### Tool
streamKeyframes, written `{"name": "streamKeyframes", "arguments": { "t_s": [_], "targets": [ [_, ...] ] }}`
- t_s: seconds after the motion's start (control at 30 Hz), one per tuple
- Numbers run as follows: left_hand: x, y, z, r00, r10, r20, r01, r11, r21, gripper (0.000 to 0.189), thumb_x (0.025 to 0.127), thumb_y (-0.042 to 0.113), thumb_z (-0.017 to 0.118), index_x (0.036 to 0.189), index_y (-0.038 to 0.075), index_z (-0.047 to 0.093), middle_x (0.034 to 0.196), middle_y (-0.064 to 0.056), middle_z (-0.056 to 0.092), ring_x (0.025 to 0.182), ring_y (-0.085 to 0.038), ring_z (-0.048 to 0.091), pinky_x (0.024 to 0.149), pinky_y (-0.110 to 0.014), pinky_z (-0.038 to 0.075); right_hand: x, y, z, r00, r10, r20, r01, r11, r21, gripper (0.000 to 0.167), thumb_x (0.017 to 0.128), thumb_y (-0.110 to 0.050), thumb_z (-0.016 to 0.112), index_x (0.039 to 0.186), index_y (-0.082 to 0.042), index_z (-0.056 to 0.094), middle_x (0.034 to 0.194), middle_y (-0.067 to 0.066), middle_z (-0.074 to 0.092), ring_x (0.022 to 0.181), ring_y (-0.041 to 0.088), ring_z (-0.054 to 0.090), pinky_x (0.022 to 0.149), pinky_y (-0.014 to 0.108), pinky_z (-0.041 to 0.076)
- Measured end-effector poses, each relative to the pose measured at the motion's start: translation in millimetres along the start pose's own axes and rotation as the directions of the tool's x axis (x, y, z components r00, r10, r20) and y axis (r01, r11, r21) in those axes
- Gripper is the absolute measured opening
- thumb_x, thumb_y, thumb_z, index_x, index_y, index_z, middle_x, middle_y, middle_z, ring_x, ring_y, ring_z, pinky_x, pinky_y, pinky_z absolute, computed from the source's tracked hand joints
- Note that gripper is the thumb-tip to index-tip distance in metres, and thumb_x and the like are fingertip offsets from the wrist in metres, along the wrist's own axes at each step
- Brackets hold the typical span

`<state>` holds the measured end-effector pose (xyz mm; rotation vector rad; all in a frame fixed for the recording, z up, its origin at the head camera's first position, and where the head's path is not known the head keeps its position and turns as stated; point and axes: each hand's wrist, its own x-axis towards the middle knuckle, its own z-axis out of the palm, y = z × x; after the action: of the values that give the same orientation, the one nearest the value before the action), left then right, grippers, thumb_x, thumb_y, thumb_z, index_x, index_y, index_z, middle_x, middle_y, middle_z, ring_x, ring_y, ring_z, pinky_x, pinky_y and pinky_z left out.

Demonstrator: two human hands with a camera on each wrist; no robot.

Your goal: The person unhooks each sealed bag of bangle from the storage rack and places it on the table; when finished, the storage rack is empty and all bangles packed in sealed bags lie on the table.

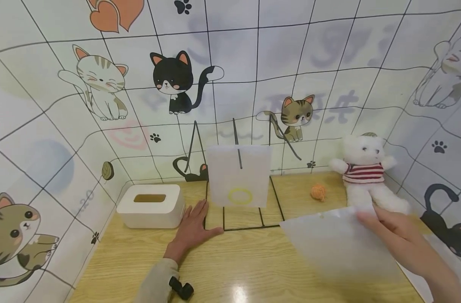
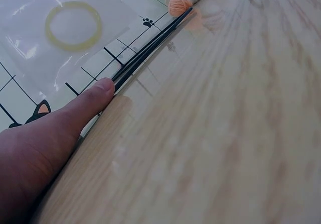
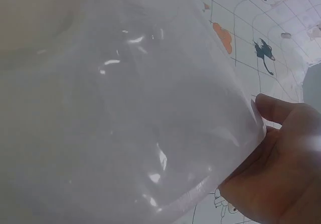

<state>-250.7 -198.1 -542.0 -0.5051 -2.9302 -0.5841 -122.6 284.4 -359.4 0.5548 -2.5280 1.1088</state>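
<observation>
A black wire rack (image 1: 242, 229) with upright prongs stands on the wooden table. From its middle prong hangs a translucent plastic bag (image 1: 226, 168) marked with a yellow ring (image 1: 240, 196). My left hand (image 1: 192, 227) lies with fingers spread at the rack's left side, thumb tip right at the black base bars in the left wrist view. Off to the right, my right hand (image 1: 404, 240) pinches a second translucent plastic bag (image 1: 340, 240) by its edge, thumb on one face. That bag slants above the table, its lower part blurred in the head view.
A white tissue box (image 1: 150, 214) sits just left of my left hand. An orange yarn ball (image 1: 318, 192) and a white teddy bear (image 1: 364, 172) in a striped shirt are at the back right. Cat-print walls (image 1: 238, 63) enclose the table (image 1: 215, 261). White sheet-like material (image 1: 446, 252) lies at the right edge.
</observation>
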Motion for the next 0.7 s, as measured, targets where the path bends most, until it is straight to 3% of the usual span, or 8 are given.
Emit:
{"name": "streamKeyframes", "arguments": {
  "t_s": [0.17, 0.3, 0.33, 0.43, 0.53, 0.57, 0.63, 0.7],
  "targets": [
    [0.3, 1.6, 1.3, 1.000, -0.009, 0.015, 0.008, 1.000, 0.008, 0.113, 0.080, 0.082, 0.055, 0.160, 0.009, 0.022, 0.168, -0.006, 0.019, 0.156, -0.024, 0.016, 0.128, -0.049, 0.008, -15.5, 21, 1, 0.999, -0.024, 0.030, 0.021, 0.994, 0.111, 0.050, 0.096, 0.014, 0.048, 0.127, -0.021, 0.067, 0.116, -0.025, 0.064, 0.103, -0.012, 0.054, 0.082, -0.001, 0.037],
    [0.3, 0.8, 1.1, 1.000, -0.017, 0.021, 0.017, 1.000, 0.006, 0.113, 0.080, 0.082, 0.055, 0.160, 0.010, 0.021, 0.168, -0.006, 0.018, 0.156, -0.025, 0.016, 0.128, -0.050, 0.008, -19.1, 36, -1, 0.994, 0.099, 0.053, -0.103, 0.991, 0.087, 0.041, 0.102, 0.004, 0.045, 0.136, -0.015, 0.060, 0.125, -0.031, 0.055, 0.110, -0.020, 0.047, 0.085, -0.002, 0.035],
    [0.5, 0.8, 0.7, 1.000, -0.016, 0.020, 0.016, 1.000, 0.003, 0.114, 0.080, 0.082, 0.056, 0.160, 0.009, 0.021, 0.168, -0.006, 0.018, 0.156, -0.025, 0.016, 0.128, -0.050, 0.008, -18.3, 38, -1, 0.985, 0.158, 0.076, -0.164, 0.983, 0.078, 0.039, 0.105, -0.002, 0.044, 0.142, -0.010, 0.054, 0.132, -0.023, 0.055, 0.112, -0.023, 0.042, 0.097, 0.003, 0.036],
    [1.4, 0.4, -1.0, 0.999, -0.029, 0.034, 0.029, 1.000, 0.002, 0.115, 0.079, 0.083, 0.055, 0.161, 0.011, 0.017, 0.168, -0.005, 0.016, 0.156, -0.023, 0.013, 0.128, -0.047, 0.006, -10.5, 39, -4, 0.924, 0.336, 0.180, -0.354, 0.932, 0.074, 0.053, 0.110, -0.021, 0.036, 0.153, 0.007, 0.028, 0.158, 0.011, 0.038, 0.148, 0.006, 0.028, 0.126, 0.043, 0.024],
    [1.6, 1.0, -3.5, 0.998, -0.039, 0.039, 0.039, 0.999, 0.002, 0.116, 0.079, 0.083, 0.054, 0.161, 0.010, 0.017, 0.168, -0.006, 0.016, 0.156, -0.023, 0.012, 0.128, -0.046, 0.005, 1.2, 40, -4, 0.847, 0.458, 0.271, -0.490, 0.870, 0.061, 0.069, 0.110, -0.035, 0.028, 0.155, 0.012, 0.005, 0.155, 0.044, 0.007, 0.149, 0.053, 0.007, 0.104, 0.084, 0.011],
    [1.3, 1.4, -4.1, 0.998, -0.040, 0.038, 0.040, 0.999, -0.003, 0.116, 0.079, 0.083, 0.055, 0.160, 0.010, 0.017, 0.168, -0.006, 0.016, 0.156, -0.023, 0.013, 0.128, -0.047, 0.005, 4.6, 41, -4, 0.834, 0.471, 0.288, -0.506, 0.860, 0.060, 0.070, 0.110, -0.036, 0.027, 0.154, 0.013, 0.001, 0.155, 0.045, 0.004, 0.139, 0.066, 0.006, 0.102, 0.085, 0.013],
    [0.4, 2.1, -4.7, 0.999, -0.035, 0.035, 0.035, 0.999, -0.015, 0.115, 0.079, 0.082, 0.056, 0.160, 0.009, 0.019, 0.168, -0.007, 0.018, 0.156, -0.024, 0.014, 0.128, -0.048, 0.006, 9.0, 45, -2, 0.820, 0.490, 0.296, -0.517, 0.856, 0.013, 0.071, 0.110, -0.038, 0.026, 0.154, 0.013, 0.004, 0.153, 0.046, 0.010, 0.137, 0.066, 0.015, 0.100, 0.083, 0.022],
    [-0.6, 2.7, -4.7, 0.999, -0.026, 0.032, 0.027, 0.999, -0.036, 0.114, 0.080, 0.081, 0.057, 0.160, 0.007, 0.021, 0.167, -0.008, 0.019, 0.156, -0.025, 0.015, 0.128, -0.049, 0.007, 9.9, 51, 0, 0.836, 0.470, 0.285, -0.482, 0.876, -0.030, 0.068, 0.110, -0.036, 0.030, 0.153, 0.014, 0.014, 0.152, 0.044, 0.019, 0.137, 0.055, 0.031, 0.101, 0.075, 0.036]
  ]
}}
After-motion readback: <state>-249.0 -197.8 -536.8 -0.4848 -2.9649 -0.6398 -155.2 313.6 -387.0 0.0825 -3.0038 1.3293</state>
